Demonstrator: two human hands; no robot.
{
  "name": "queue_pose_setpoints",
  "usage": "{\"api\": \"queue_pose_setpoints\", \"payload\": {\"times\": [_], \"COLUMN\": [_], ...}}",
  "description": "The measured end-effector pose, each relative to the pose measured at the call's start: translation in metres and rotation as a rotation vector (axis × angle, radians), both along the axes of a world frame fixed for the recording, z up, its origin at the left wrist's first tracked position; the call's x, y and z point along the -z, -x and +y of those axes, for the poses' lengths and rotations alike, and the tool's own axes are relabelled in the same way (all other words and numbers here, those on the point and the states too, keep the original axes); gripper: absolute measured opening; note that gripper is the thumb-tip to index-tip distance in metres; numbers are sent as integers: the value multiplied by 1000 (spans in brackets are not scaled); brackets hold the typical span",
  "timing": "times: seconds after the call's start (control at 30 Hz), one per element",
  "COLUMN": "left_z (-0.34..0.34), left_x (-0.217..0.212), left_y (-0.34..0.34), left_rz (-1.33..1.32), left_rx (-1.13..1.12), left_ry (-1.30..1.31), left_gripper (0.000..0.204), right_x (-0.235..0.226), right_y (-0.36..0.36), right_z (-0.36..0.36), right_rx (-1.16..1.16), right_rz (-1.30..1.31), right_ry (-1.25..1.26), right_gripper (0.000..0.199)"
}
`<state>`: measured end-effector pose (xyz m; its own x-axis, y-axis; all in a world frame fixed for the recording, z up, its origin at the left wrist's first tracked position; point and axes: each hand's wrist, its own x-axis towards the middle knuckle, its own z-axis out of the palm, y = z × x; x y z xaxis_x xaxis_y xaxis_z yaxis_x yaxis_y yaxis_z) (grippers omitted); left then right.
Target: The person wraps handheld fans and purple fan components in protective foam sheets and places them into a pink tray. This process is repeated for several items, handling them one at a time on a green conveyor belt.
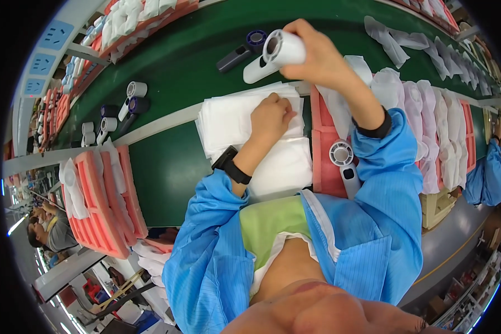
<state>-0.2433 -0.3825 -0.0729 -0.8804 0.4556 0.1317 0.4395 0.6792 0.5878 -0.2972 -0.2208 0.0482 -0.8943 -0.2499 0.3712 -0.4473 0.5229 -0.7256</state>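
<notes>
Right hand [312, 53] grips white fan [275, 55] | left hand [270, 117] on bags [228, 119] | green belt [167, 72]

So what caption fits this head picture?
Right hand lifts a white handheld fan; left hand rests on stacked white bags.

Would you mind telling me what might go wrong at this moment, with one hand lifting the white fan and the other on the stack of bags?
The right hand holds the white handheld fan raised over the green belt; if the grip slips, it could drop onto the dark fan below. The left hand presses on the stack of white bags, which overhangs the belt's edge and might slide off.
</notes>
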Motion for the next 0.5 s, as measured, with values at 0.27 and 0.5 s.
{"api": "queue_pose_setpoints", "payload": {"times": [0.27, 0.5], "left_z": [-33, -51], "left_x": [4, -50], "left_y": [24, 18], "left_rz": [-414, -436], "left_rx": [-161, -313], "left_ry": [-716, -963], "left_gripper": [9, 10], "right_x": [-31, -28], "right_y": [-19, -23], "right_z": [44, 32], "right_rx": [-63, -137], "right_rz": [-101, -75], "right_ry": [21, 38], "right_gripper": [51, 53]}}
